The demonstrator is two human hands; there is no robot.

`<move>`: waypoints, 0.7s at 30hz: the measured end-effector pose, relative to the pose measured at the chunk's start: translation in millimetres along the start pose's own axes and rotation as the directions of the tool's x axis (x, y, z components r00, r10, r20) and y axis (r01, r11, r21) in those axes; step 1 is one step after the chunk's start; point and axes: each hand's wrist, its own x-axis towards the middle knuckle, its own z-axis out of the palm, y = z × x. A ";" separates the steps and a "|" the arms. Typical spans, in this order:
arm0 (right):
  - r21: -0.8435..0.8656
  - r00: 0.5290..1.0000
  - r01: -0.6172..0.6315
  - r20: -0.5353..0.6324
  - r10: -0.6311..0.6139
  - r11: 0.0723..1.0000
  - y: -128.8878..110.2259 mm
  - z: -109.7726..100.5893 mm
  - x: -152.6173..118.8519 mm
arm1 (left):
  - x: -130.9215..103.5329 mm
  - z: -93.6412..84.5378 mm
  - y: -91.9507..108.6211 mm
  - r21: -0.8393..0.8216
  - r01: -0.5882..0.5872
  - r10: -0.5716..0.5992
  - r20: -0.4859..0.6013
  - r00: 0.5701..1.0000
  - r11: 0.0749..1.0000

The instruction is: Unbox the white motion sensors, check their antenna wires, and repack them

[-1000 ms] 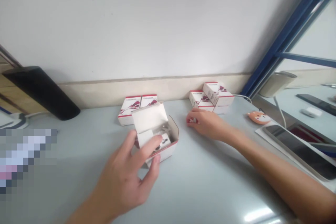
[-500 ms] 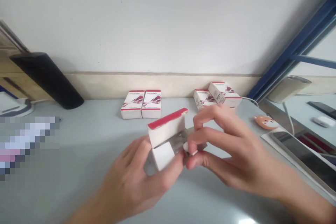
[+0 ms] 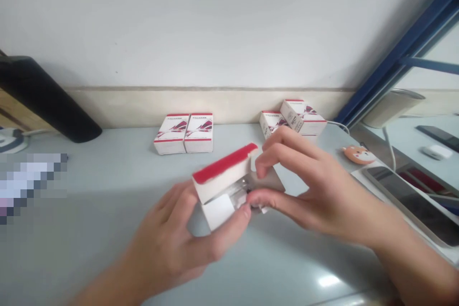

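A small white box (image 3: 218,211) with a red-edged lid flap is tilted with its top raised, above the grey-blue table. My left hand (image 3: 179,234) grips it from the left, thumb along the near side. Inside the box, clear plastic and something small and shiny show, too small to name. At the box's right end is my right hand (image 3: 304,181), its thumb touching the opening near my left thumb and its fingers curled above with a gap between. Whether that hand pinches anything is hidden.
Two white-and-red boxes (image 3: 199,131) stand side by side near the wall; two more (image 3: 304,114) overlap farther right. A black cylinder (image 3: 53,100) leans at the left. An orange animal-faced item (image 3: 358,154) and a phone (image 3: 412,203) lie at the right.
My right fingers have spread from the thumb and moved off the small white piece they pinched. The box has tilted, showing more of the red flap. The view has shifted slightly.
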 end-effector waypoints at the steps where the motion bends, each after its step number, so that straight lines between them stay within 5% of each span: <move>1: 0.016 1.000 -0.004 -0.020 0.005 1.000 0.6 0.9 0.2 | -2.2 1.0 -1.8 -0.015 0.007 -0.007 0.002 1.000 1.000; 5: -0.024 0.996 0.066 -0.063 -0.067 0.998 -4.0 1.1 -0.2 | -5.1 3.0 -7.9 -0.093 0.088 -0.088 0.003 0.996 0.992; 13: -0.406 0.973 0.193 -0.041 -0.228 0.893 -3.0 22.6 -3.2 | -5.0 -0.1 -13.5 -0.294 0.298 -0.288 0.077 0.955 0.908; 21: -0.295 0.983 0.110 -0.108 -0.147 0.949 1.6 35.6 1.7 | -7.3 4.9 -11.7 -0.415 0.388 -0.389 0.086 0.917 0.823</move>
